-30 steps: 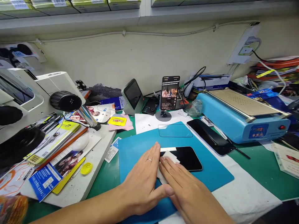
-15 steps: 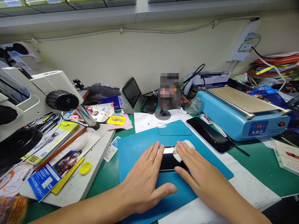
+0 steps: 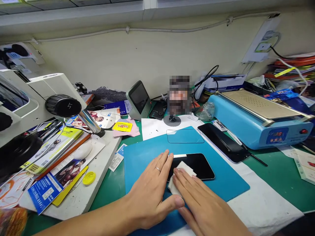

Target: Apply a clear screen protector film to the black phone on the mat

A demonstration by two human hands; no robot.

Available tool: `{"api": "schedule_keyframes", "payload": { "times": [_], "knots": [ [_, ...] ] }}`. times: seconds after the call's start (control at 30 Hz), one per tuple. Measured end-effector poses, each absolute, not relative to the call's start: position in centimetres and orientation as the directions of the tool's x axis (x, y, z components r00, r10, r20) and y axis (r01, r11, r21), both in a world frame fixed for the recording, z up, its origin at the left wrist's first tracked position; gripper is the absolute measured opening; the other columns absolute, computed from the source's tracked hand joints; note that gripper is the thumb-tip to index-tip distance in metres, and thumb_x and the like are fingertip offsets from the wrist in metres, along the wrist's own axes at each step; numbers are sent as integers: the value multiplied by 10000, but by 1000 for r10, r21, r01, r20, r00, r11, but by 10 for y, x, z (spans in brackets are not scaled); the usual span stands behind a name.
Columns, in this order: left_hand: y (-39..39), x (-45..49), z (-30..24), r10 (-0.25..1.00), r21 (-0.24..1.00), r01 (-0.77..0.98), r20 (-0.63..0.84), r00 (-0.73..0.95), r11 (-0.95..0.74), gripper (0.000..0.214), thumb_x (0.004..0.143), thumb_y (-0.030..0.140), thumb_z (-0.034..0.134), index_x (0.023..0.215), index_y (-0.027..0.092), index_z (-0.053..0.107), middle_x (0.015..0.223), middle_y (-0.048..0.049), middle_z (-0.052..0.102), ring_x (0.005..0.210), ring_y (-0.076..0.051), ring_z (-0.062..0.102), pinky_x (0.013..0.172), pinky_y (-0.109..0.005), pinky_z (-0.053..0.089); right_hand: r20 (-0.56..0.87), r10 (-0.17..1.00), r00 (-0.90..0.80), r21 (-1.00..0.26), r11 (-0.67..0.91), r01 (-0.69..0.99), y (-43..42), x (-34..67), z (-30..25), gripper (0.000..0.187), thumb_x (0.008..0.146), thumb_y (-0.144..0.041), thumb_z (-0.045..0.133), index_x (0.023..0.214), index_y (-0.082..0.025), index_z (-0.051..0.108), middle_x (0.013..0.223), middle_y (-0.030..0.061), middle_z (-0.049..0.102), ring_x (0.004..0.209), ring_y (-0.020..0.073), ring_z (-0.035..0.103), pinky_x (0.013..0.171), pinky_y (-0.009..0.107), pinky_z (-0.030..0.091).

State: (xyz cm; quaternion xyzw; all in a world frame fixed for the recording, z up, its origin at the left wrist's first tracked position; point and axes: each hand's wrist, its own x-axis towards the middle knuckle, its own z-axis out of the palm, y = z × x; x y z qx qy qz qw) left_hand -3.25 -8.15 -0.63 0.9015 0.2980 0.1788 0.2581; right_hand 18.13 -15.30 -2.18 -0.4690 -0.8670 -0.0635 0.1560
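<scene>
Two hands, one phone, one wipe.

- Phone (image 3: 197,165): dark glass face up, lying flat on the blue mat (image 3: 221,183) near its middle. Judged stiff, smooth, likely slippery and breakable; best taken by its long edges, not the face.
- White wipe (image 3: 183,170): folded, on the phone's near-left corner. Judged soft and light.
- Left hand (image 3: 150,193): flat, fingers loosely spread, gripping nothing; fingertips rest at the phone's left end.
- Right hand (image 3: 199,200): flat, fingers together, pressing the wipe onto the glass.
- Nearby: second phone (image 3: 222,142) off the mat's right edge; blue heating plate (image 3: 258,121) behind it; microscope (image 3: 36,105) at left.
</scene>
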Motion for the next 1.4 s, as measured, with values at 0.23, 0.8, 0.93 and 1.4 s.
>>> {"api": "schedule_keyframes", "payload": {
  "times": [0.23, 0.8, 0.93, 1.4],
  "knots": [
    [-82, -31, -5, 651, 550, 505, 98, 752, -666, 891, 1007, 715, 341, 1632, 204, -34, 1685, -134, -6, 1548, -348, 69, 1230, -591, 207, 404, 810, -426, -7, 468, 884, -158, 235, -23, 769, 972, -373, 519, 1627, -228, 143, 1574, 76, 402, 1317, 338, 560, 1006, 456, 564],
    [-82, -31, -10, 620, 556, 451, 155, 769, -698, 876, 998, 750, 223, 1628, 221, -78, 1692, -117, -28, 1550, -346, 72, 1237, -560, 211, 228, 830, -509, -115, 542, 832, -125, 154, -1, 620, 968, -256, 484, 1542, -58, 359, 1550, 161, 423, 1419, 290, 451, 1105, 466, 482],
    [-82, -32, -10, 625, 530, 471, 149, 766, -705, 878, 996, 752, 218, 1624, 225, -99, 1690, -125, -39, 1549, -347, 67, 1235, -559, 220, 289, 789, -542, -29, 573, 819, -145, 179, -7, 593, 998, -364, 508, 1539, -146, 397, 1528, 78, 473, 1375, 265, 513, 1062, 415, 519],
    [-83, -28, -8, 632, 407, 544, 114, 767, -734, 934, 1034, 684, 286, 1579, 131, -233, 1667, -218, 84, 1548, -316, 98, 1251, -567, 143, 219, 938, -269, -93, 295, 951, -124, 233, -12, 583, 1025, -491, 398, 1540, -219, 404, 1552, 55, 440, 1423, 291, 433, 1096, 515, 482]
  ]
}}
